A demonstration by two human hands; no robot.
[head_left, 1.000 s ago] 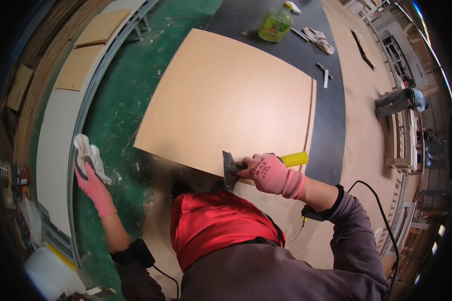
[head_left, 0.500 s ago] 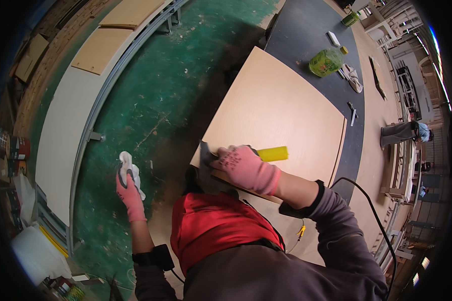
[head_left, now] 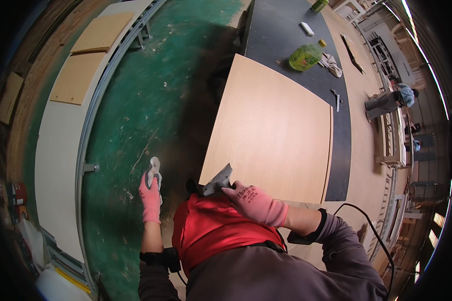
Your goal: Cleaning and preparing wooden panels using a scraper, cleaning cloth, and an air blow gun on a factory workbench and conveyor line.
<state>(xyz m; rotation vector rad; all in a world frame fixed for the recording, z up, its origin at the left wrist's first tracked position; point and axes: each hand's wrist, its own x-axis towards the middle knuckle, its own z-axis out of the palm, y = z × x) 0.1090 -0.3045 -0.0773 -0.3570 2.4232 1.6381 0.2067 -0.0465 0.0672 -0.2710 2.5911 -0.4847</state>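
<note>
My right hand [head_left: 253,202], in a pink glove, grips a scraper [head_left: 217,180] whose grey metal blade rests against the near left corner of a large light wood panel [head_left: 274,128]. The panel lies flat on a dark workbench [head_left: 278,37]. My left hand [head_left: 151,193], also in a pink glove, hangs off to the left over the green floor and holds a small white rag [head_left: 154,165]. A red apron covers my chest between the two arms.
A green plastic bottle [head_left: 305,55], a crumpled cloth [head_left: 331,63], a small white block [head_left: 307,28] and a hand tool [head_left: 336,98] lie at the bench's far end. Wood boards [head_left: 88,55] rest on a pale conveyor at left. Another person [head_left: 389,99] stands far right. A black cable [head_left: 369,226] trails by my right arm.
My right hand has slid the scraper left along the panel's near edge to its corner. My left hand with the rag has swung in closer to my body. My view shifted left.
</note>
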